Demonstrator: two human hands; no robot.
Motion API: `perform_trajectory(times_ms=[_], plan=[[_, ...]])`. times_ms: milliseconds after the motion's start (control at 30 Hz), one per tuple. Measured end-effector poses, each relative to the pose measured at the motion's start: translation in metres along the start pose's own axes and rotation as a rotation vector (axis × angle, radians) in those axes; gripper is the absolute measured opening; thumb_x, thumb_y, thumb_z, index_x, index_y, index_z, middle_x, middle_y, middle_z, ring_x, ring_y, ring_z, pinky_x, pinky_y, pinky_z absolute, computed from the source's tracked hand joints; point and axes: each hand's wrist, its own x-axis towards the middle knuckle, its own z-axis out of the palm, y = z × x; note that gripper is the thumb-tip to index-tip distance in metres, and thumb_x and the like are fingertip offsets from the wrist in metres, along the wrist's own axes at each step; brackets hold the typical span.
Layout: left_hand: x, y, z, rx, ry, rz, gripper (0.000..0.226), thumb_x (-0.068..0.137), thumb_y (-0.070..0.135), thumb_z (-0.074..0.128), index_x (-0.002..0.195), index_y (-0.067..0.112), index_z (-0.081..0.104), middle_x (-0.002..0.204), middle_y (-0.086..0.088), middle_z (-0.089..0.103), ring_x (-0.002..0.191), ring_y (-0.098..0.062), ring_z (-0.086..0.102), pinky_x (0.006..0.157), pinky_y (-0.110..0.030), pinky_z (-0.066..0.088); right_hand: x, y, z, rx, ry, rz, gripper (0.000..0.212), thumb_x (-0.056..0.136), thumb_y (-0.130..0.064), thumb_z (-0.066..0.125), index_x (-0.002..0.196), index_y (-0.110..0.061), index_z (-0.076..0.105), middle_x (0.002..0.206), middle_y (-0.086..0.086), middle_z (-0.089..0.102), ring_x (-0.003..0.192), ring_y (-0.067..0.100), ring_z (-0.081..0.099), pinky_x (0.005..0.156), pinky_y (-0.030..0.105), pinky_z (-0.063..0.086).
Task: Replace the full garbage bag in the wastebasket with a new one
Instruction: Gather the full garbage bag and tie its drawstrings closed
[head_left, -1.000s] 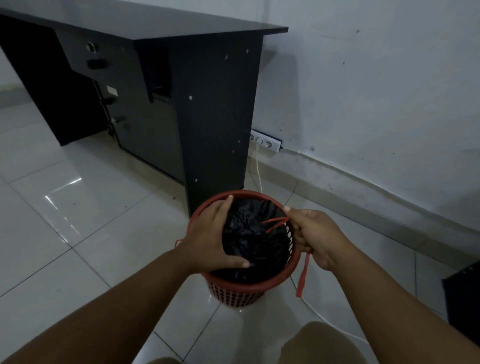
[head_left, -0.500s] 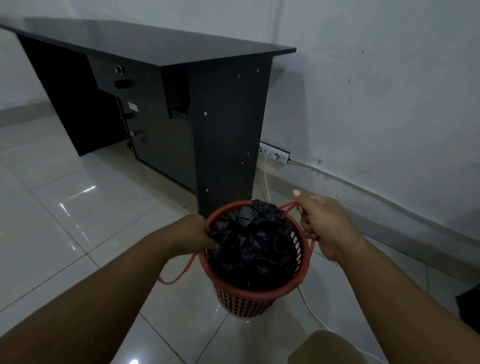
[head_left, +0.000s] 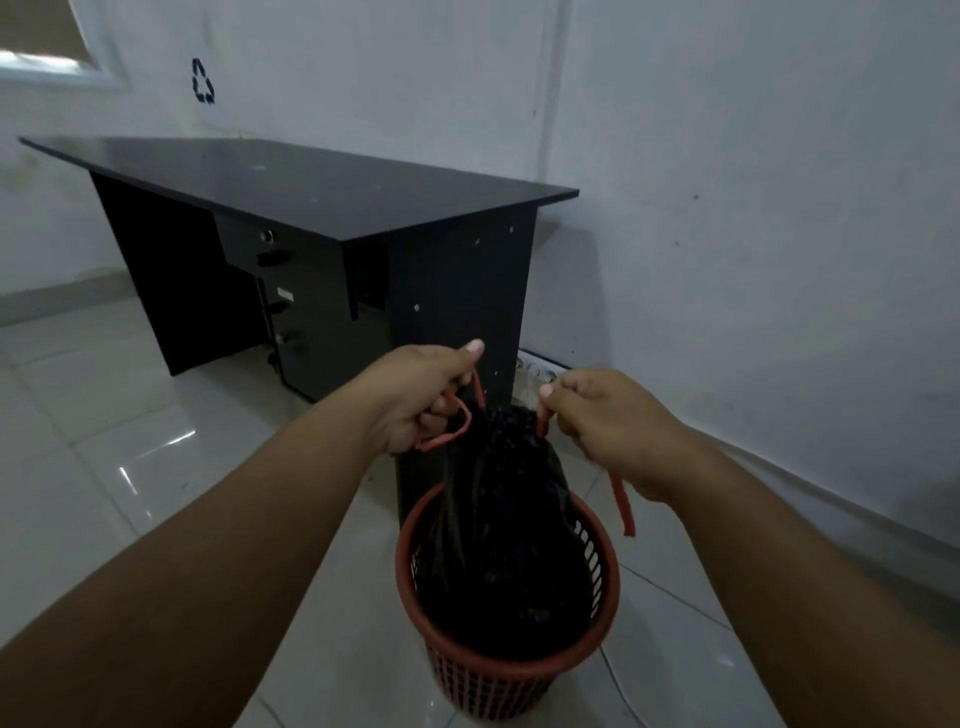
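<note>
Bag (head_left: 498, 519) sits half-raised in the wastebasket (head_left: 519, 670) at 6 o'clock, your left grip (head_left: 415, 400) and right grip (head_left: 613, 426) each clenching its red drawstring (head_left: 621, 499); lifting out and relining remain.

- The black garbage bag's (head_left: 498, 519) lower half is hidden inside the red wastebasket (head_left: 609, 577), and its contents cannot be seen.
- The left hand's (head_left: 415, 395) curled fingers hide part of the red drawstring (head_left: 622, 501). The right hand (head_left: 608, 421) covers another stretch.
- Both forearms run off the bottom edge.
- The power strip (head_left: 540, 366) is blurred and partly covered by the hands.
- The desk's (head_left: 311, 192) drawer label (head_left: 284, 294) is too small to read.
</note>
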Motion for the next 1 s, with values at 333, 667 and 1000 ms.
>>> perform_trajectory(times_ms=[333,667,1000], plan=[[-0.010,0.036,0.033,0.214,-0.118,0.314,0.043,0.104,0.046,0.055,0.080,0.015,0.073,0.070,-0.006,0.070,0.067,-0.017,0.065,0.070,-0.032,0.053,0.008,-0.048,-0.031,-0.203,-0.151,-0.234,0.033,0.105,-0.030,0.051,0.086,-0.008,0.067,0.057,-0.012,0.052,0.049,-0.001,0.045,0.051,0.014,0.040],[-0.015,0.048,0.027,0.179,-0.146,0.296,0.033,0.105,0.028,0.054,0.082,0.016,0.073,0.055,0.005,0.048,0.044,-0.007,0.034,0.042,-0.020,0.028,0.024,-0.060,-0.040,-0.108,0.002,-0.352,0.036,0.102,-0.036,0.056,0.078,-0.011,0.066,0.059,-0.005,0.052,0.051,0.006,0.044,0.050,0.017,0.039],[-0.017,0.050,0.009,0.256,-0.344,0.307,0.028,0.101,0.024,0.054,0.083,0.014,0.072,0.057,0.008,0.039,0.049,-0.009,0.027,0.048,-0.022,0.024,0.037,-0.041,-0.028,0.130,0.074,-0.242,0.039,0.104,-0.036,0.054,0.078,-0.007,0.062,0.052,-0.010,0.056,0.047,0.003,0.044,0.048,0.015,0.038]])
